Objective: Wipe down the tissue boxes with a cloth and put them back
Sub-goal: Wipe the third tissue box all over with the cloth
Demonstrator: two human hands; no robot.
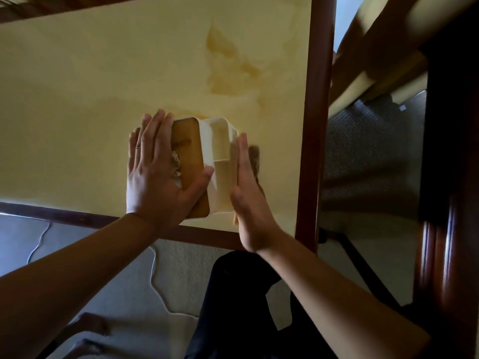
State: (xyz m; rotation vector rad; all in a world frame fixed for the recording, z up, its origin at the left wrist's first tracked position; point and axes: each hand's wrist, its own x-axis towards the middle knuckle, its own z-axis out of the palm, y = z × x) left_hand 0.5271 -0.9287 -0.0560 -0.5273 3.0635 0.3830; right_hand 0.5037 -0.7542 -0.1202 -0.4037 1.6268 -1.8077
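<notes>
The tissue box (207, 161) is sitting near the table's (103, 86) front right corner, its long axis running away from the person, squeezed between the flat, straight-fingered left hand (155, 177) lying over its wooden lid and the flat right hand (246, 193) pressing its right wall.

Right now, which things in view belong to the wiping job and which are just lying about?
Job:
- white plastic tissue box with brown wooden lid
- left hand, flat on lid
- right hand, flat against box side

Lying about:
- cream table top
- white cable on carpet
</notes>
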